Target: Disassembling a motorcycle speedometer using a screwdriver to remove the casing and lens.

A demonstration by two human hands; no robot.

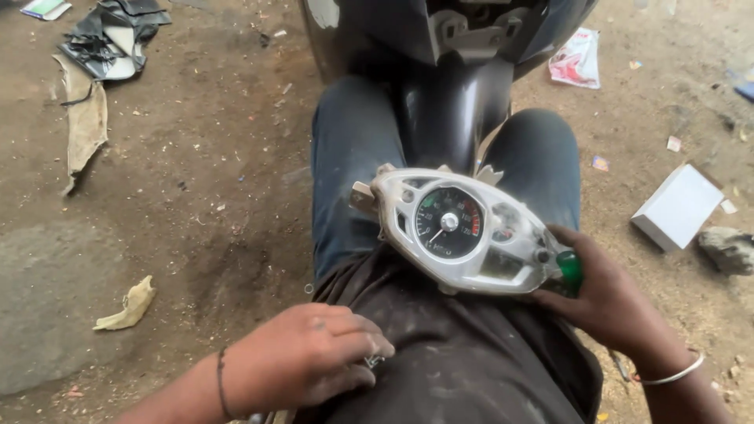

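The gauge cluster (463,232) lies across your lap, dial up, its round black face in the middle of a pale grey housing. Your right hand (609,294) sits at its right end, fingers closed on a green tool handle (570,268) pressed against the housing. Your left hand (306,357) rests on your dark shirt (463,361) at the waist, fingers curled together over a small metal part (374,361) you can barely see.

Beyond your knees stands the black scooter body (448,47), close between your legs. You are seated on bare, packed dirt (212,204), dusty and littered. To your left lie a yellowish rag (129,305), a strip of tan cloth (85,118) and a heap of black plastic (110,35). To your right lie a white box (677,206), a grey stone (726,250) just beside it, and a red-and-white wrapper (577,59) farther off.
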